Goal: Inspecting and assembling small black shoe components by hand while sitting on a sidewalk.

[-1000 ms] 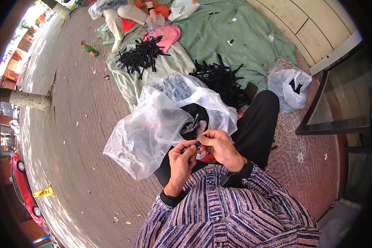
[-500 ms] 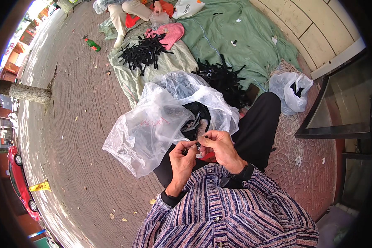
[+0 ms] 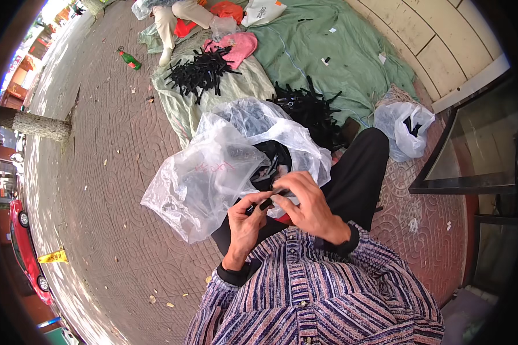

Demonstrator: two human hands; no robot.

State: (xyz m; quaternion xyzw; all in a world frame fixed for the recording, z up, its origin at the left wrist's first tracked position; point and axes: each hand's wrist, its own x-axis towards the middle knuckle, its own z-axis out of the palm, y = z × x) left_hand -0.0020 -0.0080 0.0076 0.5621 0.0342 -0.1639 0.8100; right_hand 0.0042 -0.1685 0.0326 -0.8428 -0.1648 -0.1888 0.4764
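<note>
- Far left, a shiny red car [image 3: 24,250] stands beyond the paving, with a rough-barked grey tree trunk [image 3: 43,126] farther off.
- Right of these, a green glass bottle with a red label [image 3: 130,60] lies on the reddish-brown patterned paving [image 3: 126,172].
- On the far side, a person in pale trousers [image 3: 168,26] sits beside a loose heap of thin black strips [image 3: 198,75] on a pale green cloth [image 3: 178,115]; a pink cloth [image 3: 239,49] lies against the heap.
- Nearer, a large translucent plastic bag [image 3: 195,178] gapes open, dark pieces inside.
- Near centre, the left hand [image 3: 244,225] pinches a small black piece [image 3: 265,204] between thumb and fingers, in front of the bag's opening.
- Just right, the right hand [image 3: 312,208] has its bent fingertips close by the piece; whether they grip anything, I cannot tell.
- Farther back, a second heap of black strips [image 3: 311,115] lies at the edge of a wide green sheet [image 3: 357,63].
- On the right, a small whitish plastic bag [image 3: 398,138] holds something black, near a black-framed glass panel [image 3: 475,141].
</note>
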